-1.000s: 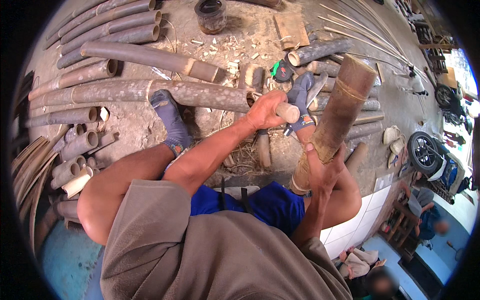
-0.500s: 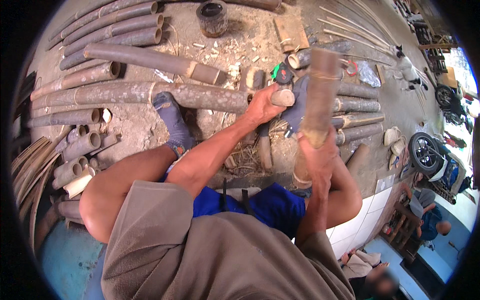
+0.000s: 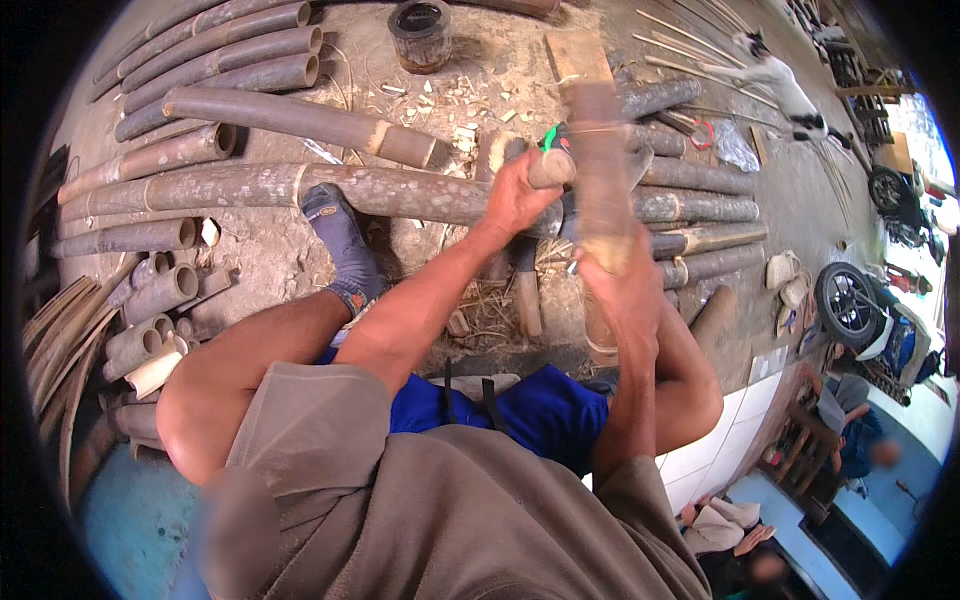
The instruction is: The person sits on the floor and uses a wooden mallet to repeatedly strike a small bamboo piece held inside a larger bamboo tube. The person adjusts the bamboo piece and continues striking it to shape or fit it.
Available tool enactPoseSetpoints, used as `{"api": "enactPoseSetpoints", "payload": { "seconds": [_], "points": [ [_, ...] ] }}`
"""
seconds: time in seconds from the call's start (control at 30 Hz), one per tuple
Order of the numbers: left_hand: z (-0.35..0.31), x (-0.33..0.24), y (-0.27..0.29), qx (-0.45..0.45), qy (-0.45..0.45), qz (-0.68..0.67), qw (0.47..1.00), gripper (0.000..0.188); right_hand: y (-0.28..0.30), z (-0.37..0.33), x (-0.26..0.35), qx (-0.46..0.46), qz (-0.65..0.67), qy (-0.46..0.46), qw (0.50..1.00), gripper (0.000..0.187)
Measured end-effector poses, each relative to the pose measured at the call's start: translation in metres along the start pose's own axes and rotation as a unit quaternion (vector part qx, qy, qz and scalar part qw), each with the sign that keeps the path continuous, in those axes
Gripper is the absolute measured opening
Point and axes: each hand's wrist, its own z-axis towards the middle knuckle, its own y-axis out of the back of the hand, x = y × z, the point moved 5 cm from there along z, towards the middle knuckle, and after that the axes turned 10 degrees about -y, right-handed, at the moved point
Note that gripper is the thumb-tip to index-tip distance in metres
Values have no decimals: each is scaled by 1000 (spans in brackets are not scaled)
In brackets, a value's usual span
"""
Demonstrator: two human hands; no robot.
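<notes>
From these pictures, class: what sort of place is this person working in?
Probably an outdoor bamboo workshop: cut bamboo poles lie across the dirt ground, shavings are scattered about, and thin split strips lie nearby.

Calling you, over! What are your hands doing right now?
Left hand gripping a wooden-handled tool. Right hand holding a tan bamboo section upright, blurred. Nothing blocking.

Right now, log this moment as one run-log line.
left hand: grips wooden tool handle | right hand: holds upright bamboo piece, motion-blurred | left foot: on long bamboo pole | bamboo poles on ground
</notes>
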Motion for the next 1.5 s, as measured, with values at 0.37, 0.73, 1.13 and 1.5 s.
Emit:
{"api": "enactPoseSetpoints", "payload": {
  "seconds": [0.37, 0.73, 1.13, 1.5],
  "points": [
    [33, -10, 39, -17, 110, 32, 993, 42, 9, 13, 5, -16, 14, 66, 998, 81],
    [117, -67, 102, -190, -55, 124, 972, 44, -61, -45, -74, 93, -72, 127, 985, 81],
    [28, -10, 98, 465, 101, 423, 771, 95, -225, -72, -107, 282, -199, 246, 906, 75],
    [-21, -8, 126, 380, -85, 627, 675, 100, -177, -65, -74, 218, -128, 215, 943, 47]
  ]
}}
